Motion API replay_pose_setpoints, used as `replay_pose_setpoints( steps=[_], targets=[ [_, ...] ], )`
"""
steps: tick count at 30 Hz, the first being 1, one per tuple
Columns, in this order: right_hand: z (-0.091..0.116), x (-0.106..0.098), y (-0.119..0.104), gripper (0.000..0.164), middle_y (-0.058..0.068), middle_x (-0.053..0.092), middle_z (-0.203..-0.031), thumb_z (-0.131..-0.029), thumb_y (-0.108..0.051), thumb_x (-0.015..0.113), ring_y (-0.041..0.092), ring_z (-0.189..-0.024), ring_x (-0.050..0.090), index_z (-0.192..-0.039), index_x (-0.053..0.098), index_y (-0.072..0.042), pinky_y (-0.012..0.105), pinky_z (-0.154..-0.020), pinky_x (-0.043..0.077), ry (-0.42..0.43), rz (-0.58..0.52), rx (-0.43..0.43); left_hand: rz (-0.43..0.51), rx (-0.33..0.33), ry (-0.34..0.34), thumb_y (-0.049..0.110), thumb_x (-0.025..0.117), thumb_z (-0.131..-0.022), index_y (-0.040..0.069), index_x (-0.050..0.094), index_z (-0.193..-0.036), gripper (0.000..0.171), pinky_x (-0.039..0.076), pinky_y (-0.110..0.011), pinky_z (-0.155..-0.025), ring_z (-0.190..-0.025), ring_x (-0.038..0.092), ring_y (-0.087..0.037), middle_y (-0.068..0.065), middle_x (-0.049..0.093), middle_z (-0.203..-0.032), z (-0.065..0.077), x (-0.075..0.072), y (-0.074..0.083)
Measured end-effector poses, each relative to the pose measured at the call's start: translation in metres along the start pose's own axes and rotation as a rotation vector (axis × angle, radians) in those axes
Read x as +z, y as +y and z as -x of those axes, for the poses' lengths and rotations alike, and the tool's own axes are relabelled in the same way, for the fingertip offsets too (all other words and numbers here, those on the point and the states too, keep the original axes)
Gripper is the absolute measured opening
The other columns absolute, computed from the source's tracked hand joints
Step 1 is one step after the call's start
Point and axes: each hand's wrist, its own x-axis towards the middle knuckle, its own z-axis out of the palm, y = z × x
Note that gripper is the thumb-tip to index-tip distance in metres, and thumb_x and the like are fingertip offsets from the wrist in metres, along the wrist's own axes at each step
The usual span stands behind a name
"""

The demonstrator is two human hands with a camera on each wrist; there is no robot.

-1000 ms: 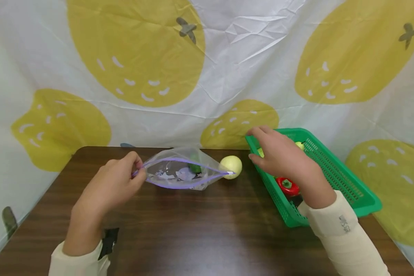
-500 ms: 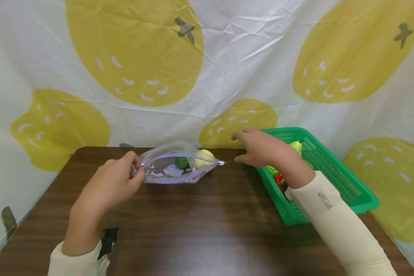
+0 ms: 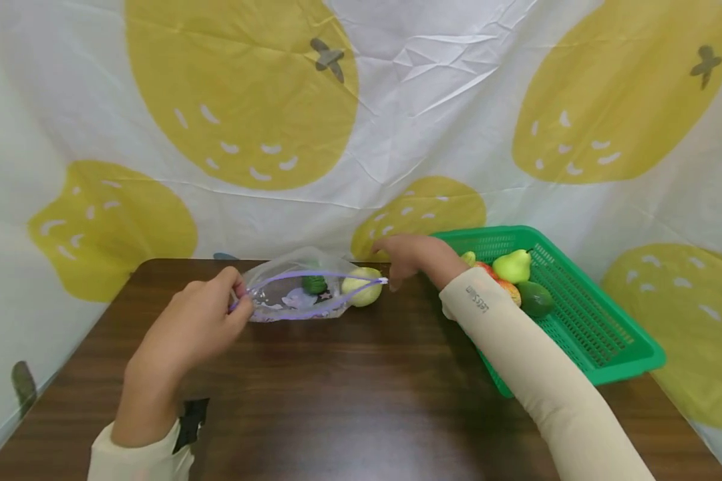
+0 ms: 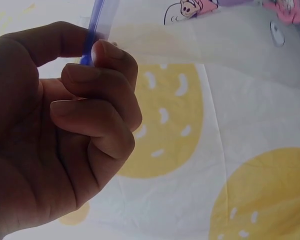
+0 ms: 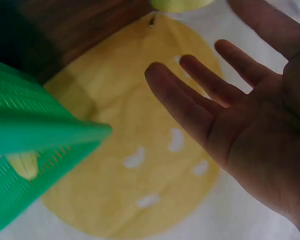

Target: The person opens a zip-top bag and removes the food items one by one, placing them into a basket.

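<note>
In the head view, my left hand [image 3: 195, 321] pinches the left end of a clear zip bag [image 3: 276, 310], its purple-edged mouth spread. The left wrist view shows the purple zip strip [image 4: 94, 35] between curled finger and thumb. A dark green vegetable or fruit [image 3: 314, 285] shows through the bag. At the bag's right end is a round pale yellow-green fruit [image 3: 367, 294], partly crossed by the zip; whether it is inside or behind the film I cannot tell. My right hand [image 3: 411, 257] hovers just right of it, holding nothing, fingers extended in the right wrist view.
A green plastic basket [image 3: 628, 334] stands on the right of the brown table [image 3: 336, 401]. It holds a green pear [image 3: 513, 266], an avocado [image 3: 535, 299] and other fruit partly behind my right sleeve. A lemon-print cloth [image 3: 264, 220] hangs behind the table.
My right hand has moved left from above the basket to beside the round fruit. That fruit and the bag's right end sit further left than a second ago. The left hand keeps its hold.
</note>
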Motion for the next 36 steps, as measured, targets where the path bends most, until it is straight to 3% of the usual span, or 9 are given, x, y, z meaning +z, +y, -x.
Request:
replay_pose_setpoints(
  steps=[6,9,14,21,26,29,36],
  targets=[
    [-0.030,0.021,0.004,0.071,0.012,0.059,-0.137,-0.073,-0.022,0.083,0.027,-0.117,0.052,-0.138,0.057,-0.011,0.043,-0.104,0.044,0.071,0.038,-0.142,-0.003,-0.006,-0.003,0.015,0.050,-0.092,0.007,0.055,-0.091,0.009,0.039,-0.036,-0.054,-0.056,0.048,-0.020,-0.002,0.048,-0.062,0.000,-0.001,0.000],
    [-0.039,0.033,0.002,0.055,0.011,0.063,-0.128,-0.081,-0.020,0.074,0.026,-0.109,0.055,-0.134,0.062,-0.013,0.042,-0.099,0.047,0.072,0.066,-0.164,0.002,-0.004,-0.004,0.014,0.049,-0.091,0.007,0.055,-0.090,0.009,0.040,-0.036,-0.054,-0.056,0.048,-0.020,-0.002,0.049,-0.062,0.001,-0.001,0.000],
    [-0.045,0.044,-0.003,0.050,0.011,0.063,-0.125,-0.087,-0.006,0.061,0.024,-0.102,0.054,-0.137,0.058,-0.013,0.041,-0.095,0.049,0.060,0.037,-0.115,0.005,0.000,0.005,0.014,0.049,-0.091,0.007,0.055,-0.090,0.009,0.040,-0.036,-0.055,-0.057,0.048,-0.020,-0.002,0.050,-0.063,0.002,-0.001,-0.001],
    [-0.047,0.046,-0.009,0.048,0.010,0.063,-0.120,-0.085,-0.008,0.065,0.022,-0.099,0.054,-0.132,0.057,-0.007,0.038,-0.091,0.050,0.062,-0.011,-0.048,-0.001,-0.001,0.009,0.016,0.049,-0.093,0.007,0.055,-0.091,0.011,0.040,-0.038,-0.056,-0.059,0.049,-0.021,-0.002,0.050,-0.064,0.003,-0.001,-0.003],
    [-0.041,0.042,-0.011,0.031,0.007,0.065,-0.096,-0.081,-0.008,0.066,0.022,-0.082,0.055,-0.111,0.063,-0.006,0.035,-0.074,0.052,0.081,0.036,0.009,0.003,-0.005,0.000,0.017,0.050,-0.093,0.007,0.055,-0.092,0.011,0.041,-0.038,-0.056,-0.059,0.050,-0.020,-0.002,0.052,-0.065,0.003,-0.001,-0.004],
    [-0.036,0.036,-0.011,0.021,0.006,0.061,-0.085,-0.078,-0.008,0.068,0.023,-0.076,0.054,-0.098,0.064,-0.007,0.038,-0.070,0.051,0.128,0.080,0.012,-0.002,-0.012,-0.001,0.017,0.050,-0.093,0.007,0.056,-0.093,0.012,0.042,-0.040,-0.057,-0.060,0.051,-0.021,-0.003,0.053,-0.065,0.002,-0.003,-0.004],
    [-0.004,0.010,-0.008,0.052,0.011,0.067,-0.102,-0.067,-0.020,0.079,0.026,-0.085,0.058,-0.115,0.062,-0.007,0.044,-0.077,0.053,0.269,0.021,-0.017,-0.004,-0.015,-0.012,0.017,0.050,-0.093,0.006,0.057,-0.096,0.013,0.042,-0.040,-0.058,-0.060,0.051,-0.021,-0.003,0.053,-0.066,0.001,-0.005,-0.005]
  ],
)
